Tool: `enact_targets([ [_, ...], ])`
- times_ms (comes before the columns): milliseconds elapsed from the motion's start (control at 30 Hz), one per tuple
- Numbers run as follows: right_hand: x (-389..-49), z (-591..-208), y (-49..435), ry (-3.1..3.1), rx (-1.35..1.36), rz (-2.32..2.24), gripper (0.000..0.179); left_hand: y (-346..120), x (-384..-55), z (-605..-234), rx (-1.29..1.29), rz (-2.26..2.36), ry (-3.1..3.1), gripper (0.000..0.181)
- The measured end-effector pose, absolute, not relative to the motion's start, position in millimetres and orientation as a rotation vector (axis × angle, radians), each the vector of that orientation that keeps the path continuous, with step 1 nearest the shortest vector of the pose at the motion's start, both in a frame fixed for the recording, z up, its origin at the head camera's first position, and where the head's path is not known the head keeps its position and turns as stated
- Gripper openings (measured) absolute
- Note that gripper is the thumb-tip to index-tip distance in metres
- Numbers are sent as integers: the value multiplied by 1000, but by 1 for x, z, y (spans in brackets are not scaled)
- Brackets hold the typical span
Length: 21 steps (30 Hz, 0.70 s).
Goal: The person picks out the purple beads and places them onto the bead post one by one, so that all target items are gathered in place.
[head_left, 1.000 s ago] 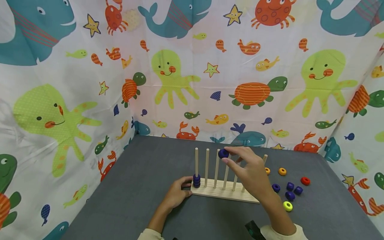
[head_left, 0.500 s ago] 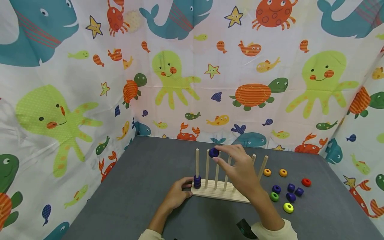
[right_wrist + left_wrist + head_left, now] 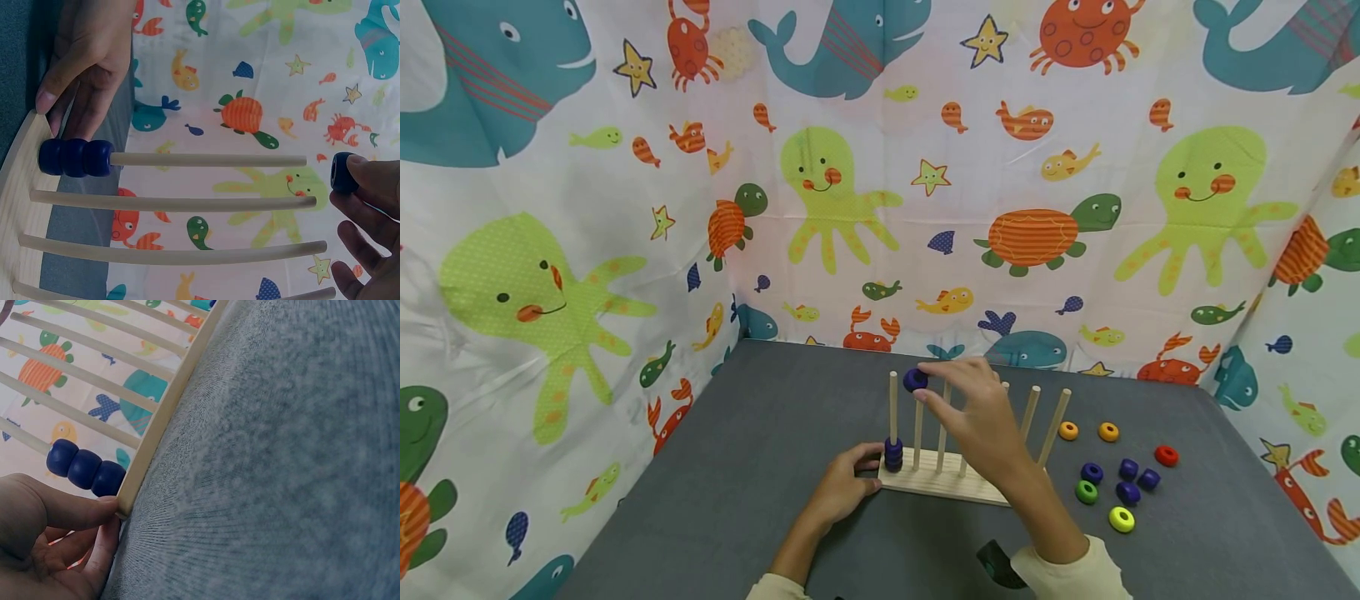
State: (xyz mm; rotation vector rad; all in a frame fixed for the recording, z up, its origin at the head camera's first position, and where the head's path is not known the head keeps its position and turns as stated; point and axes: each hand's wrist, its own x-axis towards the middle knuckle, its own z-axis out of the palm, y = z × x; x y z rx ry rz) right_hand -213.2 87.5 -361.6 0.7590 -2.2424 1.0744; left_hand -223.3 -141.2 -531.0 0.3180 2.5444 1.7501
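Note:
A wooden peg stand (image 3: 943, 485) with a row of upright pegs stands on the grey table. Three dark blue beads (image 3: 85, 467) are stacked at the bottom of its leftmost peg (image 3: 892, 406). My left hand (image 3: 842, 485) pinches the stand's left end between thumb and fingers. Up at peg-top height, my right hand (image 3: 981, 414) pinches another dark blue bead (image 3: 915, 380) between thumb and fingertip. This bead overlaps the second peg's top in the head view. In the right wrist view, the held bead's hole faces the leftmost peg, a small gap beyond its tip.
Loose beads lie right of the stand: several blue ones (image 3: 1128, 493), a green one (image 3: 1086, 492), a yellow one (image 3: 1122, 520), two orange ones (image 3: 1108, 432) and a red one (image 3: 1167, 456). A curtain (image 3: 865, 167) printed with sea animals surrounds the table.
My right hand has carried the blue bead leftward over the pegs, toward the leftmost one. The green bead has come into sight from behind the right arm. My left hand keeps its hold.

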Motion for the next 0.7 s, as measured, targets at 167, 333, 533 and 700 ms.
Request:
enact_targets([
  [167, -216, -363, 83, -2276, 758, 1079, 37, -142, -224, -532, 317, 1741, 2545, 54],
  [333, -218, -366, 78, -2308, 756, 1054, 37, -142, -224, -532, 323, 1732, 2549, 55],
  [533, -220, -370, 73, -2308, 756, 1007, 35, -141, -225, -532, 296, 1726, 2546, 55],
  [700, -222, -371, 70, -2272, 768, 1009, 34, -141, -226, -532, 298, 1740, 2529, 56],
])
